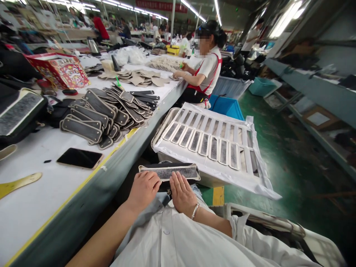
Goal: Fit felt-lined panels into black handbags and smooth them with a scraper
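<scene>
While one long table [63, 204] runs along our left, one white sheet [263, 174] bears a front row of eight pale-rimmed panels [204, 142]. Low before us lies one black bag [164, 186], its speckled grey strip [167, 173] edged in cream. Our right hand [182, 193] lies flat on it, fingers together; our left hand [145, 188] curls at its near edge, its grip unclear.

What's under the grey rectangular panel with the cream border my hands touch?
A soft-looking black item shows along both long edges of the panel. What lies directly beneath is covered; your left hand and right hand hide more.
</scene>
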Demonstrator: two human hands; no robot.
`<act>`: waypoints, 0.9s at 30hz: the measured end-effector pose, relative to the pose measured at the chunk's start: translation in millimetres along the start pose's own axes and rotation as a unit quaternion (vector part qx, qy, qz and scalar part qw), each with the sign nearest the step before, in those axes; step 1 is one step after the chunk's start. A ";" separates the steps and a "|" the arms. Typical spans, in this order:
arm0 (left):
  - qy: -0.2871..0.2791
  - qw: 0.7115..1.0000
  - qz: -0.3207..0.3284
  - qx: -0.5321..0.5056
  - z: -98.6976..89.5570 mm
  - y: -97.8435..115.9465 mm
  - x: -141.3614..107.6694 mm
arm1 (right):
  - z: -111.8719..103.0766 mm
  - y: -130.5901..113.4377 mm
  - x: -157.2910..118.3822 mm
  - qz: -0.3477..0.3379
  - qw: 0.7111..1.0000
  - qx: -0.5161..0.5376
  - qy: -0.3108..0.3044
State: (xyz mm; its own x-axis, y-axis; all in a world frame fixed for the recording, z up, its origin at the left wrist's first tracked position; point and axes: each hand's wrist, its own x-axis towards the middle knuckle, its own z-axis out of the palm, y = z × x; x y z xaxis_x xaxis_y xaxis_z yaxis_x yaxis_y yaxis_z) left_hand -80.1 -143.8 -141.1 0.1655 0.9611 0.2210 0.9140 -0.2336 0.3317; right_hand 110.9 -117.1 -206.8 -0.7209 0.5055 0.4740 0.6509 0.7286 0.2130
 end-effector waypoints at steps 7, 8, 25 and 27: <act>0.008 0.999 -0.042 0.014 4.0 7.4 5.5 | 2.9 -6.1 13.5 -0.017 1.000 0.011 0.019; 0.011 0.999 -0.048 0.009 4.3 7.0 5.3 | 3.6 -7.0 15.5 -0.021 0.999 0.014 0.022; 0.077 0.992 -0.033 -0.094 -8.3 -58.2 -20.0 | 13.6 -25.3 46.3 -0.058 0.997 0.031 0.032; 0.087 0.993 -0.033 -0.067 -7.1 -57.1 -17.8 | 13.1 -25.9 48.7 -0.059 0.997 0.029 0.030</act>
State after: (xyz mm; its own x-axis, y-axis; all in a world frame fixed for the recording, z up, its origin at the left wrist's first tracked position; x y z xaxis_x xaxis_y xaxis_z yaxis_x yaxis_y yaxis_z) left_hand -137.8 -148.6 -157.4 0.0295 0.9375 0.3466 0.8611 -0.1999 0.4675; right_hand 55.8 -105.3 -200.5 -0.7753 0.3878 0.4985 0.5463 0.8079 0.2211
